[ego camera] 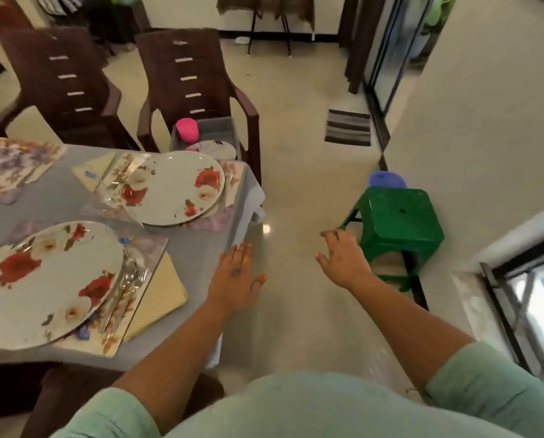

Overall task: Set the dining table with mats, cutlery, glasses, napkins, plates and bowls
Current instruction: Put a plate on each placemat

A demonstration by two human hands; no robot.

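A grey dining table (198, 248) fills the left. Near me a floral plate (48, 282) lies on a flowered mat (147, 251), with cutlery (130, 281) and a yellow napkin (160, 295) to its right. Farther off, a second floral plate (176, 188) sits on another mat (234, 172), a yellow napkin (93, 172) at its left. A third mat (14, 165) lies at the far left. My left hand (236, 279) hovers flat and empty at the table's right edge. My right hand (343, 259) is spread over the floor, holding nothing.
Two brown chairs (188, 74) stand at the table's far side. On the right one sits a grey bin (220, 128) with a pink cup (187, 129) and a plate (215, 148). A green stool (397, 222) and blue lid (387, 180) stand on the floor.
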